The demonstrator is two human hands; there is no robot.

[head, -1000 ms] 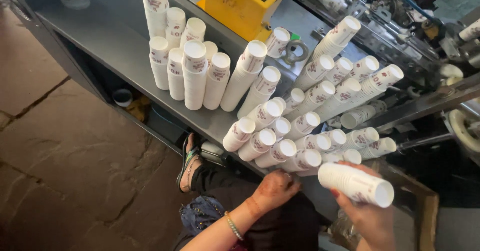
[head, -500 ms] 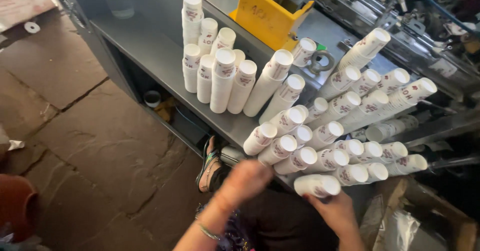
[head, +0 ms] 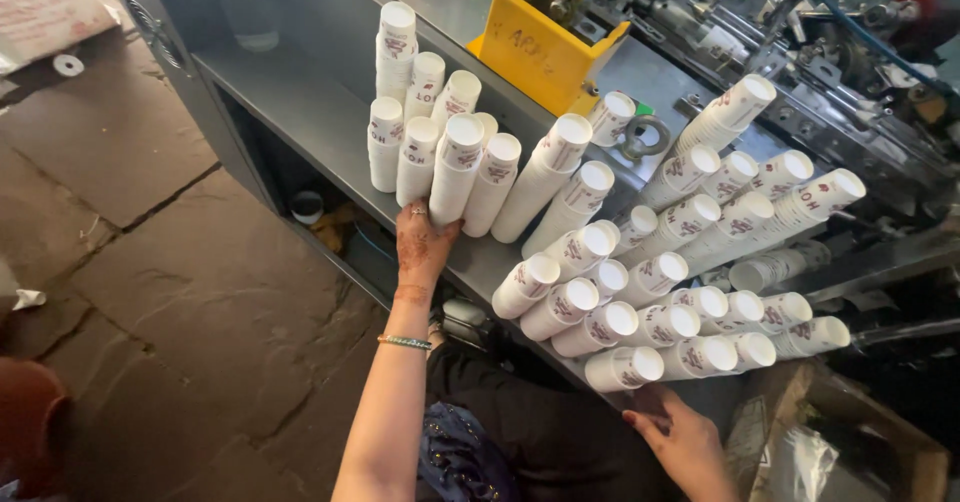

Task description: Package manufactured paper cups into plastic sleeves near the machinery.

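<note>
The left hand (head: 425,245) reaches up to the grey metal surface (head: 300,112) and cups the base of a leaning stack of white paper cups (head: 455,177), fingers curled about its lower end and thumb against its side, so the stack stays propped against its neighbours instead of sliding off the edge. That stack belongs to a cluster of standing stacks (head: 420,122) toward 11 o'clock of the hand; they lean on one another, which appears to be what keeps such tall, light columns from toppling.

The right hand (head: 680,437) lies low at about 5 o'clock of the scene, fingers loosely spread and resting just beneath the nearest lying stack (head: 625,367), touching or nearly touching its underside; I cannot tell which. It pinches nothing. The lying stacks (head: 690,282) fan out in rows toward 2 o'clock, mouths facing the person, packed side by side so they wedge each other and do not roll.

Behind them, at 12 o'clock, sits a yellow box-shaped part (head: 545,42) of the machine (head: 830,52).
</note>
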